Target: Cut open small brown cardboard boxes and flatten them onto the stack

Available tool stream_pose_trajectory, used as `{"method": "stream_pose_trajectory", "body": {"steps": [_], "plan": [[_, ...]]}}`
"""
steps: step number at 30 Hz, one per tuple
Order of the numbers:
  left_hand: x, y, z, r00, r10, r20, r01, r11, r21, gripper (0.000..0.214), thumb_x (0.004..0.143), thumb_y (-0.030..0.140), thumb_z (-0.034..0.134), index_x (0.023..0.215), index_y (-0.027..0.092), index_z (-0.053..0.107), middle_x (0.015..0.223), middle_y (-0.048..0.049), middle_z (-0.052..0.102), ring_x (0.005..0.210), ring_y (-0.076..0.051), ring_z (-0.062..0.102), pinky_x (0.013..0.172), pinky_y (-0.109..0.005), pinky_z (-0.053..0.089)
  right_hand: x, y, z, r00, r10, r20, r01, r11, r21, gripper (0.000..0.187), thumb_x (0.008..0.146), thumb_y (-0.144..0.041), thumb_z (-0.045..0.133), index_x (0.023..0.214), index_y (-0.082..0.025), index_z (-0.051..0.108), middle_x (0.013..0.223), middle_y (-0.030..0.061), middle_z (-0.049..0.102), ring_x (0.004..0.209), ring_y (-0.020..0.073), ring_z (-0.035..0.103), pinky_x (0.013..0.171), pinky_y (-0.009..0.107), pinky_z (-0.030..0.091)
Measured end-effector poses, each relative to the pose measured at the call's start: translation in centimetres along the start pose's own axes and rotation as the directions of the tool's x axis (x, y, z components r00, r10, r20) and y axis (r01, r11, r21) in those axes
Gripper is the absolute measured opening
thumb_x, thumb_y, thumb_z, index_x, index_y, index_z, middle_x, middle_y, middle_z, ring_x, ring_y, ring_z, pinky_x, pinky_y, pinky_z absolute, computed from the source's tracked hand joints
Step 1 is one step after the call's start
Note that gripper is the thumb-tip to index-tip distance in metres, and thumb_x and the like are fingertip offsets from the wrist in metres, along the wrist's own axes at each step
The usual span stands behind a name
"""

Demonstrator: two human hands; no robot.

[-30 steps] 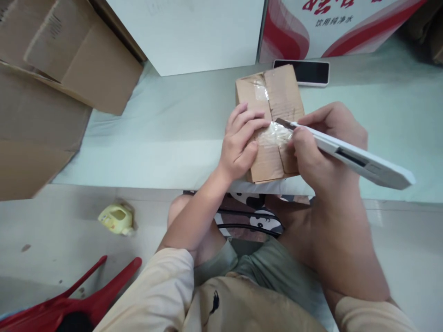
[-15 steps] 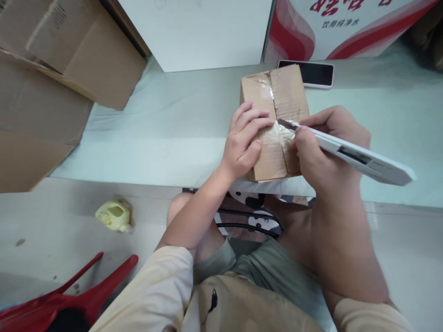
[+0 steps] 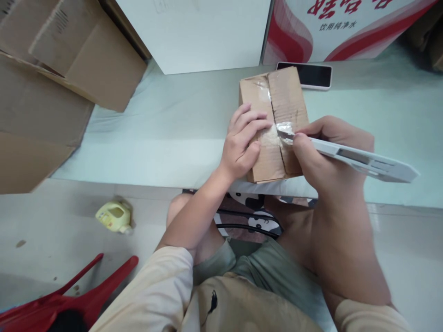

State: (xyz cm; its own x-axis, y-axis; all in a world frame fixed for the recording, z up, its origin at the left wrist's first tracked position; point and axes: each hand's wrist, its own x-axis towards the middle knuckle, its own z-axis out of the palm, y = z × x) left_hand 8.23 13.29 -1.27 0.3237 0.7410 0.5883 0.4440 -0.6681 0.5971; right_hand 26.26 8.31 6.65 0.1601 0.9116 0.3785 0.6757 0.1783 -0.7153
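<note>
Left hand [image 3: 242, 143] spread flat on box [image 3: 289, 92], fingertips [image 3: 263, 123] beside its seam. Right hand [image 3: 325, 157] pinches utility knife [image 3: 360, 159], blade at seam tape [image 3: 270, 136]. Risk: a slip could cut the left fingertips.

**Cream short-sleeved top and grey-green shorts, worn with bare arms and hands**

A cream short-sleeved top of soft fabric [image 3: 242, 313] is worn, and its front is seen at the lower edge of the view. It is marked near the middle with a small black printed figure [image 3: 214, 302]. The loose left sleeve [image 3: 155, 286] and the loose right sleeve [image 3: 367, 318] are cut wide and ended above the elbows, so both forearms are left uncovered. Muted grey-green fabric shorts [image 3: 270, 272] are worn below, creased across the lap, with the knees left bare. The left hand [image 3: 242, 147] and the right hand [image 3: 325, 161] are bare as well.
</note>
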Motion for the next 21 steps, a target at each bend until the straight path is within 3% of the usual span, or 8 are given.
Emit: {"method": "stream_pose_trajectory", "body": {"steps": [5,15,21], "plan": [[0.05,0.04,0.01,0.999,-0.031,0.013,0.031,0.999,0.008,0.067,0.1,0.071,0.019,0.121,0.03,0.067,0.134,-0.0081,0.065,0.143,-0.032,0.049,0.129,-0.059,0.026,-0.08,-0.09,0.07,0.999,-0.043,-0.034,0.042,0.999,-0.005,0.01,0.075,-0.021,0.063,0.065,-0.024,0.061,0.057,-0.0029,0.058,0.052,0.0149,0.053,0.056,0.031,0.041],[-0.25,-0.24,0.07,0.999,0.028,0.02,-0.029,0.998,0.052,0.057,0.102,0.061,0.025,0.124,0.028,0.066,0.134,-0.0088,0.065,0.144,-0.032,0.047,0.128,-0.056,0.028,-0.68,0.68,-0.47,0.973,-0.219,-0.079,0.218,0.976,-0.02,0.011,0.072,-0.017,0.06,0.062,-0.022,0.057,0.049,-0.0042,0.051,0.045,0.0107,0.043,0.047,0.028,0.028],[-0.3,-0.44,0.17,1.0,0.031,0.002,-0.031,0.999,0.025,0.056,0.102,0.062,0.027,0.124,0.029,0.067,0.133,-0.008,0.065,0.144,-0.032,0.047,0.127,-0.056,0.028,-0.37,0.17,-0.15,0.97,-0.236,0.063,0.239,0.97,-0.045,0.014,0.075,-0.021,0.061,0.061,-0.02,0.061,0.052,-0.0027,0.054,0.046,0.01,0.044,0.048,0.027,0.032]]}}
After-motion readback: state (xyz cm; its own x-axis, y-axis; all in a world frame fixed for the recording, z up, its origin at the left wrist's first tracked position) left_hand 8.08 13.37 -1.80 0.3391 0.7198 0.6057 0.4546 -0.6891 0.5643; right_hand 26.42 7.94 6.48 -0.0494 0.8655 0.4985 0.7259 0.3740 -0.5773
